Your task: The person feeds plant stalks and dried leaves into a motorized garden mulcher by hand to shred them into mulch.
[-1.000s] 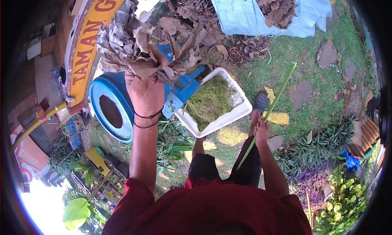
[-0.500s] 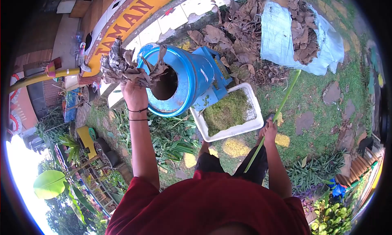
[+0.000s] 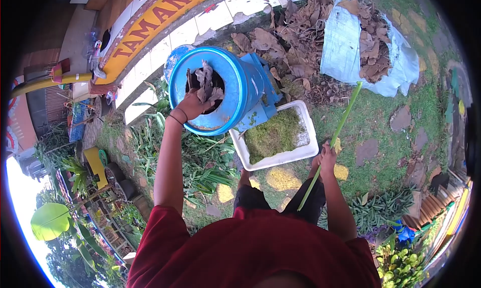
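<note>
My left hand (image 3: 194,105) is at the round opening of the blue barrel (image 3: 235,90), against dry brown leaves (image 3: 204,82) that stick partly out of the hole. Its fingers are spread, with the fingertips partly hidden among the leaves. In my right hand (image 3: 328,158) is a long green stalk (image 3: 345,115), held slanting from near my legs up toward the pale blue sack (image 3: 340,42). Below the barrel, a white tray (image 3: 274,160) holds green mossy material (image 3: 270,137).
Dry leaves (image 3: 303,32) lie heaped between the barrel and the sack, along a tiled border (image 3: 213,20). Grass with flat stones (image 3: 401,118) and yellow stepping stones (image 3: 283,179) surrounds my feet. Cut green leaves (image 3: 195,173) lie left of the tray.
My left hand has moved right with the bundle of dry leaves, from beside the barrel to its opening, and its fingers have spread. My right hand still holds the stalk.
</note>
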